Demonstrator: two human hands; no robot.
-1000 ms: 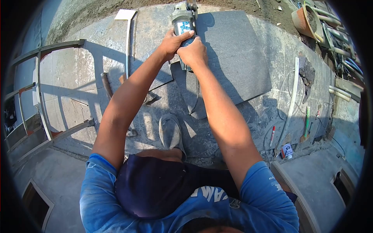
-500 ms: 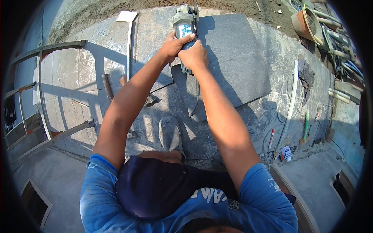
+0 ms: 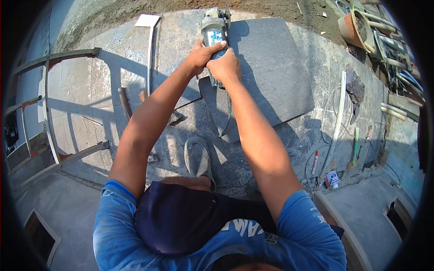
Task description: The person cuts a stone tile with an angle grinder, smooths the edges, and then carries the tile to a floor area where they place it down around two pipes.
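An angle grinder [image 3: 214, 32] with a grey head and a blue-and-white label is held at the top centre, its disc [image 3: 227, 15] upright on the right side. My left hand [image 3: 200, 55] is wrapped round the left of its body. Close beside it, my right hand [image 3: 225, 65] grips the rear part of the body from the right. Beneath and to the right lies a large dark grey slab [image 3: 275, 67]. The grinder's cord runs down from its rear end over the slab's lower left part.
A metal frame [image 3: 46, 108] stands at the left. A hammer [image 3: 125, 103] lies left of my forearm. At the right are a white strip [image 3: 340, 113], a red marker [image 3: 315, 161], a small bottle [image 3: 332, 179] and a bucket [image 3: 354, 30]. My foot [image 3: 197, 157] is below the slab.
The slab appears shifted very slightly to the left and down. Both hands keep their hold on the grinder in nearly the same place.
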